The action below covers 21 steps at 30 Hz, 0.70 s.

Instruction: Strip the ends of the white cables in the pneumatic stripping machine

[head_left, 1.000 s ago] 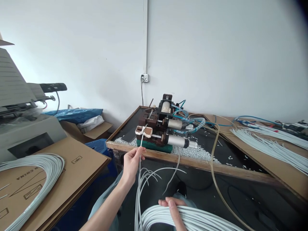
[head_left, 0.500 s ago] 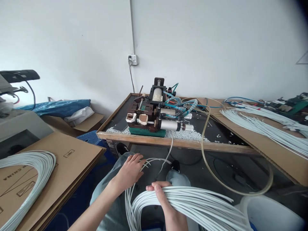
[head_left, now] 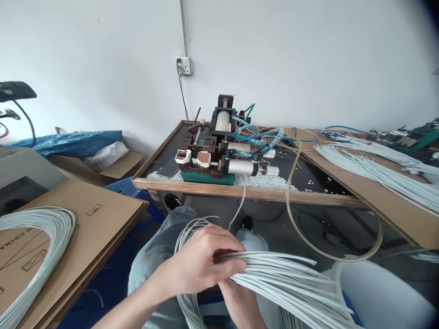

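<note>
Left hand (head_left: 199,267): grip pinching cable ends from white cable bundle (head_left: 291,285), singling one out. Right hand (head_left: 240,299): grip clenched beneath, supporting bundle.

Head cam, fwd-down, near lap

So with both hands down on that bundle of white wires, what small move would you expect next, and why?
Probably pinching one wire free and lifting its end toward the small machine. The left hand lies over the white wire bundle with its fingers among the loose ends, the right hand supports the bundle from below, and the machine's two cup-shaped openings sit unfilled at the table edge.
</note>
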### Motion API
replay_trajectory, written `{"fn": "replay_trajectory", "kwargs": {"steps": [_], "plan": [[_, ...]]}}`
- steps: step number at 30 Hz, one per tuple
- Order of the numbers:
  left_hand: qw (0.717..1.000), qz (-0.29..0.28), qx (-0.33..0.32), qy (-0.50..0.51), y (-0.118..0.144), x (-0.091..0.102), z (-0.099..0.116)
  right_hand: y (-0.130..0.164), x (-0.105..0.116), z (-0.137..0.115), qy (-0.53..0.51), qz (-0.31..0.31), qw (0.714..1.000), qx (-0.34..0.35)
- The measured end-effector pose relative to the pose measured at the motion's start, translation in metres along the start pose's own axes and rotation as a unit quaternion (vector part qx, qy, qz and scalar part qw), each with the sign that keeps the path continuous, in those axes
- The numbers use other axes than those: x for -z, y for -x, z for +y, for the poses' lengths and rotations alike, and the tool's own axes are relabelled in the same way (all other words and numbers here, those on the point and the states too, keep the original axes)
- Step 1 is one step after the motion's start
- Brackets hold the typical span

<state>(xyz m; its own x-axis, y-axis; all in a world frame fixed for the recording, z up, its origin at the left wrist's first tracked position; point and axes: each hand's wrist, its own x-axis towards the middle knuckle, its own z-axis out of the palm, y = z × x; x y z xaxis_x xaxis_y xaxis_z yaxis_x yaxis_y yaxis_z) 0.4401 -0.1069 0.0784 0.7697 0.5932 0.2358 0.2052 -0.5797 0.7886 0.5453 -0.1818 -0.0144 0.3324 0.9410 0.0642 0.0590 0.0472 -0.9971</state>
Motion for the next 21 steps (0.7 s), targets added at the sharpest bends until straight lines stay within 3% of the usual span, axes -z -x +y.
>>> {"fn": "replay_trajectory", "kwargs": {"steps": [4, 8, 12, 16, 21], "plan": [[0.998, 0.055, 0.006, -0.036, -0.003, -0.014, 0.0, -0.004, 0.004, -0.002, -0.004, -0.018, 0.999, -0.037], [0.984, 0.161, 0.072, 0.029, -0.002, -0.016, -0.015, -0.007, 0.009, -0.019, -0.009, -0.03, 0.999, -0.035], [0.925, 0.313, 0.138, 0.169, -0.002, -0.003, -0.036, -0.007, 0.008, -0.024, -0.152, 0.018, 0.983, -0.1], [0.849, 0.447, 0.143, 0.243, -0.004, 0.013, -0.057, -0.013, 0.008, -0.017, -0.226, 0.041, 0.96, -0.161], [0.817, 0.5, 0.143, 0.249, -0.015, 0.019, -0.072, -0.023, 0.015, -0.017, -0.265, 0.037, 0.952, -0.15]]}}
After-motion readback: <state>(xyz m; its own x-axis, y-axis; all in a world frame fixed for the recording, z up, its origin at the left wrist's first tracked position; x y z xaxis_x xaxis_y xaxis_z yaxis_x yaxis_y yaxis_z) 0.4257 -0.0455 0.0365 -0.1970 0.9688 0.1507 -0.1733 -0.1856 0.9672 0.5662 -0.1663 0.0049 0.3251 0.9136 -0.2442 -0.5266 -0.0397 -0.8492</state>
